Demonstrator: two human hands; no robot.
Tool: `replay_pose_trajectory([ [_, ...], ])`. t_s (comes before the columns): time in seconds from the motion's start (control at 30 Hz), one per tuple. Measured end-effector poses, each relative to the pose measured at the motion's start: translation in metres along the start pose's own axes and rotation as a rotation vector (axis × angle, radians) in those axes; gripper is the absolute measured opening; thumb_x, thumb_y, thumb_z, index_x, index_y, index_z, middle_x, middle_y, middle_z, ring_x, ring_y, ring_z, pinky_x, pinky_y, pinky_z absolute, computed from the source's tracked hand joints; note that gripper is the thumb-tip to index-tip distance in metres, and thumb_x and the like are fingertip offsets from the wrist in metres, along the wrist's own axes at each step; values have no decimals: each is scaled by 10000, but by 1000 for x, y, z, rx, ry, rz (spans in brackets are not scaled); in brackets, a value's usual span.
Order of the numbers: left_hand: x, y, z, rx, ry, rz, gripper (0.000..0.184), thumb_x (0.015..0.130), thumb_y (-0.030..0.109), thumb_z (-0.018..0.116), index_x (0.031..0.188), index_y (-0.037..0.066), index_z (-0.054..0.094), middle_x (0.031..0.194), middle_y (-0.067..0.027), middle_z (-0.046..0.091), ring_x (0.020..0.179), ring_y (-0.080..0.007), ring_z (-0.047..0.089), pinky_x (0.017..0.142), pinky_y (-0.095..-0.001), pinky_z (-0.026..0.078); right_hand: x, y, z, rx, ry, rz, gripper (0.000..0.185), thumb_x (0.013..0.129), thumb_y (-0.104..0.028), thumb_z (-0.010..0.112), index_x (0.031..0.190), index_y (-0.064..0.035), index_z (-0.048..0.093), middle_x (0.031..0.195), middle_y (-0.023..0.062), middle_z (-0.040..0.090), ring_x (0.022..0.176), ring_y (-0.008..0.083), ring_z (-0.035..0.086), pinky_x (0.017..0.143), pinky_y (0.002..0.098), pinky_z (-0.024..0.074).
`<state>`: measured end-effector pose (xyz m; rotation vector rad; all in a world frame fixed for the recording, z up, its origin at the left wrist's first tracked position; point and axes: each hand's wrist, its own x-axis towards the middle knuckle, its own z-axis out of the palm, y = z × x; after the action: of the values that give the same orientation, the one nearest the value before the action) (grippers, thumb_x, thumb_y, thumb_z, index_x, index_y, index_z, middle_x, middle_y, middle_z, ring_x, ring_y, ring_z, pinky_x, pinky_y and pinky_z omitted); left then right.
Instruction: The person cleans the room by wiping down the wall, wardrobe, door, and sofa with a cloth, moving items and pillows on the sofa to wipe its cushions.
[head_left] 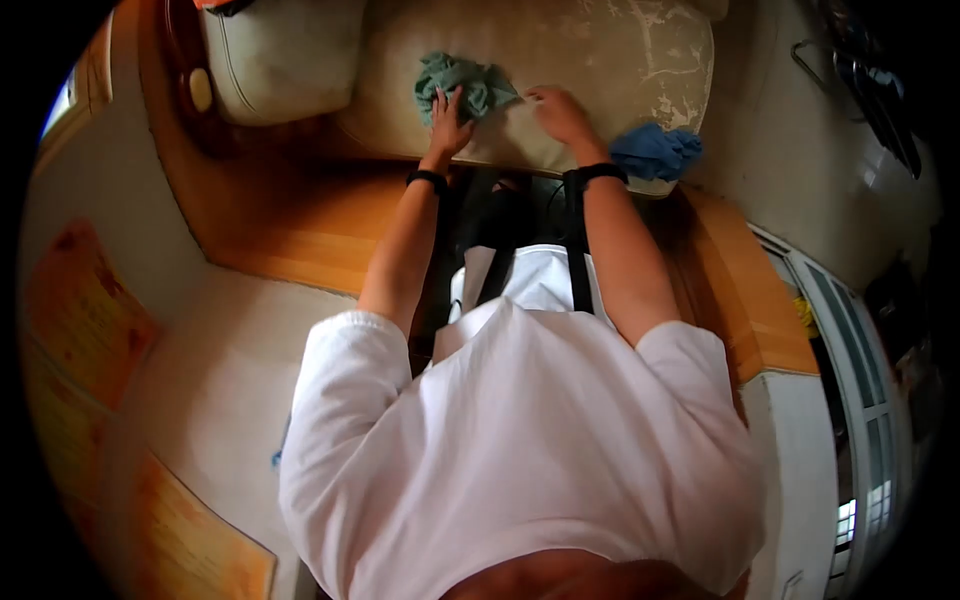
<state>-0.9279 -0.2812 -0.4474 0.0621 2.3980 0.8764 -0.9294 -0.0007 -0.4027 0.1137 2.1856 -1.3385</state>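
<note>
A crumpled green cloth (485, 88) lies on the cream seat cushion in front of me. My left hand (450, 128) rests on the near left part of this cloth with its fingers spread and stretched out. To the right, my right hand (563, 116) has its fingertips pinched together at the pointed corner of the green cloth, which is drawn out towards it. A bunched blue cloth (657, 152) lies at the front right edge of the cushion, close to my right wrist and apart from the green one.
The cream cushion (390, 75) has peeling, cracked patches at its right. A cream armrest or bolster (285, 65) stands at the left. A wooden ledge (290, 225) runs along the near side. Dark objects with a metal handle (870, 90) are at the upper right.
</note>
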Motion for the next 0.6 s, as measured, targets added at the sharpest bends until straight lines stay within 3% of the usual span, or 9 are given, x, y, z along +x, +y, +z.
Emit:
replay_pose_trajectory([
  [0.07, 5, 31, 15, 35, 104, -46, 852, 834, 333, 735, 1540, 352, 258, 1584, -333, 28, 1422, -561, 149, 1127, -583, 255, -32, 24, -43, -21, 233, 48, 407, 838, -99, 591, 1241, -141, 623, 1183, 186, 607, 1145, 379, 550, 982, 455, 454],
  [0.13, 12, 55, 40, 54, 101, -77, 843, 831, 356, 733, 1528, 397, 261, 1581, -340, 18, 1411, -584, 145, 1116, -608, 254, -69, 33, -86, -256, 491, 117, 404, 856, -141, 614, 1260, -159, 612, 1227, 195, 559, 1140, 393, 537, 979, 465, 454],
  [0.2, 20, 91, 61, 83, 53, -77, 810, 833, 429, 721, 1502, 483, 267, 1586, -327, 6, 1408, -600, 128, 1109, -636, 251, -99, 49, -120, -370, 593, 287, 488, 849, -235, 671, 1322, -185, 559, 1320, 189, 484, 1153, 404, 521, 980, 470, 449],
  [0.23, 23, 112, 68, 76, -6, -44, 807, 836, 470, 711, 1502, 497, 254, 1604, -287, -13, 1424, -581, 105, 1116, -641, 239, -110, 64, -131, -371, 588, 284, 488, 849, -235, 671, 1322, -185, 559, 1320, 189, 484, 1153, 404, 521, 980, 470, 449],
  [0.3, 24, 149, 89, 153, -75, 45, 798, 849, 495, 685, 1505, 513, 232, 1632, -202, -27, 1457, -522, 88, 1052, -754, 201, -132, 99, -139, -469, 574, 442, 667, 814, -332, 737, 1413, -209, 470, 1387, 192, 414, 1159, 419, 516, 982, 474, 449],
  [0.33, 24, 160, 100, 181, -82, 141, 778, 861, 504, 669, 1503, 520, 231, 1637, -186, -27, 1469, -494, 86, 1017, -793, 187, -140, 109, -137, -472, 572, 442, 667, 814, -332, 737, 1413, -209, 470, 1387, 192, 414, 1159, 419, 516, 982, 474, 449],
  [0.4, 21, 186, 122, 230, -74, 259, 731, 861, 537, 651, 1485, 534, 270, 1643, -162, -16, 1480, -463, 93, 1010, -809, 162, -154, 129, -136, -454, 423, 494, 830, 775, -415, 775, 1480, -228, 378, 1397, 221, 372, 1176, 447, 499, 978, 486, 456],
  [0.5, 13, 213, 135, 378, -11, 244, 685, 864, 537, 637, 1471, 521, 320, 1645, -158, 10, 1490, -428, 106, 1014, -809, 146, -157, 145, -111, -220, 274, 451, 865, 775, -456, 769, 1496, -233, 347, 1385, 250, 350, 1179, 463, 494, 968, 505, 465],
  [0.6, 16, 199, 135, 464, 112, 171, 650, 859, 509, 637, 1454, 492, 377, 1645, -157, 24, 1496, -403, 117, 1015, -808, 146, -155, 137, -90, -240, 289, 460, 887, 780, -465, 757, 1510, -244, 304, 1378, 264, 338, 1168, 477, 498, 969, 507, 466],
])
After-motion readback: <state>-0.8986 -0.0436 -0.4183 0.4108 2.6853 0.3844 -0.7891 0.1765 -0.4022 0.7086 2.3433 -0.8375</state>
